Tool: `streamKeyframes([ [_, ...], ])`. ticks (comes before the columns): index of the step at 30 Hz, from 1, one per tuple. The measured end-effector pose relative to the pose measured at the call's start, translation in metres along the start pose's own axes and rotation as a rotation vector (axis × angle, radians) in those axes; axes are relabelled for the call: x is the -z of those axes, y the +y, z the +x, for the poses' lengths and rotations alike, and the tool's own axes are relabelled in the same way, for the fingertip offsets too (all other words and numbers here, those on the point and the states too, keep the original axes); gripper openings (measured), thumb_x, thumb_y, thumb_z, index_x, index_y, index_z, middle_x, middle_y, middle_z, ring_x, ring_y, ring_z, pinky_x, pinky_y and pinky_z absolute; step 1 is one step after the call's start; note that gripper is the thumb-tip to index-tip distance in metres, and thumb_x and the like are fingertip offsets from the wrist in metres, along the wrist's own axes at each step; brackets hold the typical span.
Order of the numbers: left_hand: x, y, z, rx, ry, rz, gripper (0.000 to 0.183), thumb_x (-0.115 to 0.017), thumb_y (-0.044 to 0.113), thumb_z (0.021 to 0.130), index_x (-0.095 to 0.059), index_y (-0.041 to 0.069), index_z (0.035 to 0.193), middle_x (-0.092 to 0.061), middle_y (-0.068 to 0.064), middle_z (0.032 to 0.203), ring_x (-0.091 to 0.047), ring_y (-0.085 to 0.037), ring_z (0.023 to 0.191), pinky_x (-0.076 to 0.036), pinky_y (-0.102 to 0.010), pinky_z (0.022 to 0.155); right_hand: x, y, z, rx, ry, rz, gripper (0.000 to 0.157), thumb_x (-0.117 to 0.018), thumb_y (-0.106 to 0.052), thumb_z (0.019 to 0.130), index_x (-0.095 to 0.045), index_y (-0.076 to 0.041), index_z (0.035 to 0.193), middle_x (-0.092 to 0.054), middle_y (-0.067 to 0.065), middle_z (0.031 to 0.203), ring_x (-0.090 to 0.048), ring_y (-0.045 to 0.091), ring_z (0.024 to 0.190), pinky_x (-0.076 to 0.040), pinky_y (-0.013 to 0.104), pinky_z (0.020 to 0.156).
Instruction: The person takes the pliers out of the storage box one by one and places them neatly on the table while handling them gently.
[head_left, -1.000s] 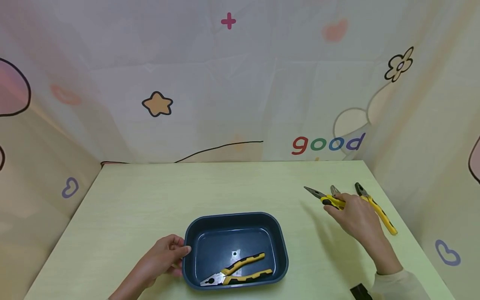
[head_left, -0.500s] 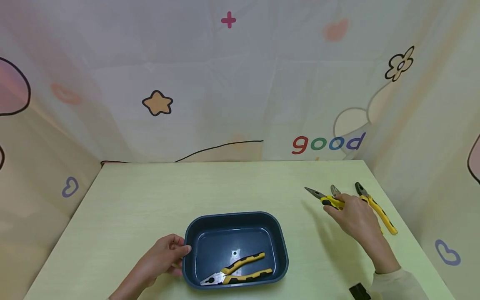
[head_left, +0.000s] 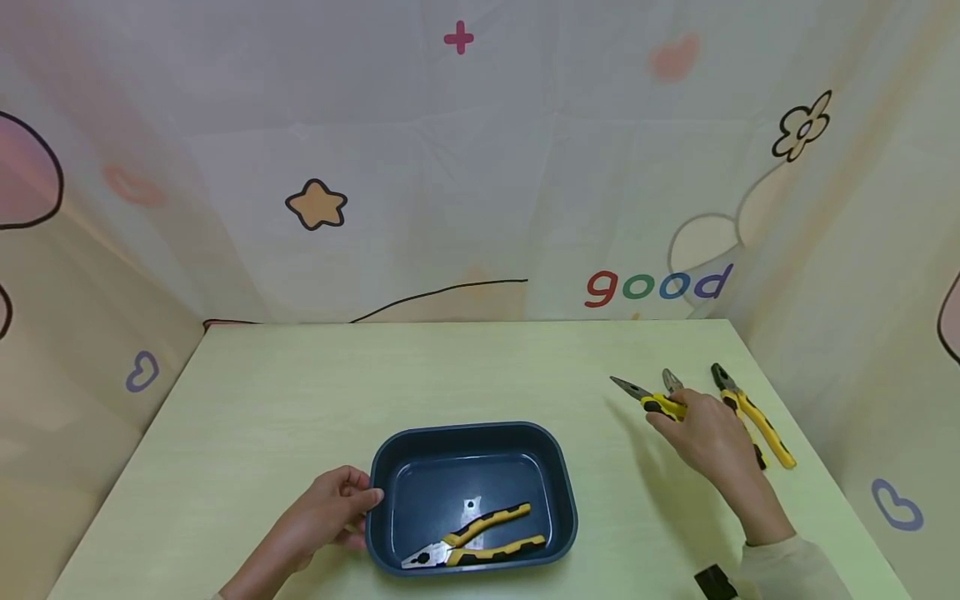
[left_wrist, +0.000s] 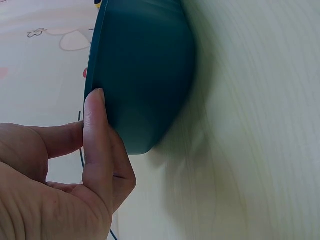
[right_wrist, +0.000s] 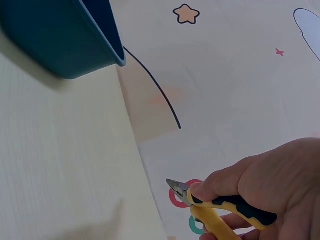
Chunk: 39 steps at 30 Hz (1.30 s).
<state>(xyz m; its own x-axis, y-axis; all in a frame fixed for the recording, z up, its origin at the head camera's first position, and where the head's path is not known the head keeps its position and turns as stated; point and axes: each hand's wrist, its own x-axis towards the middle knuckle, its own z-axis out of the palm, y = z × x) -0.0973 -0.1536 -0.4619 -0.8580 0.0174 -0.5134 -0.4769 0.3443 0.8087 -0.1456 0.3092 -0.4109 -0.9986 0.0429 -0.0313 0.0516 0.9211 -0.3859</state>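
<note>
My right hand [head_left: 708, 437] grips needle-nose pliers [head_left: 628, 387] by their yellow and black handles, with the pointed nose toward the left. In the right wrist view, thumb and fingers wrap round these pliers [right_wrist: 215, 205]. Partly hidden behind that hand lies a second pair of pliers [head_left: 672, 381], its grey head and one handle end showing. At the rim of a dark blue basin [head_left: 472, 427], my left hand [head_left: 330, 508] pinches the left wall between thumb and fingers. Inside the basin lie combination pliers [head_left: 468, 540] with spread handles.
Another pair of yellow-handled pliers [head_left: 753, 414] lies near the right edge of the pale table [head_left: 375, 367]. Printed curtains [head_left: 480, 167] hang close round the back and sides. A small black object [head_left: 716, 582] sits beside the right sleeve.
My right hand has shifted slightly left with the needle-nose pliers, uncovering more of a handle end behind it. The left hand and basin stay in place.
</note>
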Motion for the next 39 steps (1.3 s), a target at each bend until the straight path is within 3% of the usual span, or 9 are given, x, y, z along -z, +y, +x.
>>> streamKeyframes([
  [17,0.000,0.002,-0.001,-0.007,-0.006,-0.003,0.018,-0.067,0.010,0.101,-0.056,-0.001,0.109,-0.059,-0.010,0.085,-0.059,-0.021,0.066,-0.057,-0.030,0.054,-0.006,0.003,0.001,-0.033,-0.013,0.010,0.060,-0.070,-0.033,0.097,-0.058,0.014,0.131,-0.062,0.036,0.125,-0.057,0.028,0.076,-0.047,0.037,0.058],
  [27,0.000,0.001,-0.002,0.002,-0.005,-0.002,0.017,-0.067,0.010,0.101,-0.057,-0.001,0.108,-0.059,-0.010,0.085,-0.059,-0.021,0.066,-0.057,-0.030,0.054,-0.015,0.007,0.001,-0.065,0.019,0.005,0.060,-0.069,-0.033,0.096,-0.058,0.013,0.134,-0.063,0.036,0.124,-0.063,0.034,0.082,-0.052,0.044,0.059],
  [31,0.000,0.001,-0.001,-0.002,-0.002,-0.002,0.017,-0.067,0.010,0.101,-0.057,-0.001,0.108,-0.059,-0.010,0.086,-0.059,-0.022,0.066,-0.057,-0.030,0.054,-0.017,0.009,0.003,-0.099,0.017,0.008,0.064,-0.068,-0.035,0.097,-0.055,0.014,0.137,-0.062,0.036,0.125,-0.061,0.035,0.083,-0.048,0.041,0.057],
  [39,0.000,0.001,-0.001,0.005,-0.003,-0.011,0.017,-0.068,0.009,0.100,-0.056,-0.001,0.108,-0.058,-0.011,0.086,-0.060,-0.022,0.066,-0.057,-0.030,0.054,-0.021,0.012,0.008,-0.123,0.013,0.010,0.061,-0.067,-0.032,0.097,-0.055,0.017,0.131,-0.065,0.033,0.109,-0.056,0.033,0.081,-0.047,0.043,0.061],
])
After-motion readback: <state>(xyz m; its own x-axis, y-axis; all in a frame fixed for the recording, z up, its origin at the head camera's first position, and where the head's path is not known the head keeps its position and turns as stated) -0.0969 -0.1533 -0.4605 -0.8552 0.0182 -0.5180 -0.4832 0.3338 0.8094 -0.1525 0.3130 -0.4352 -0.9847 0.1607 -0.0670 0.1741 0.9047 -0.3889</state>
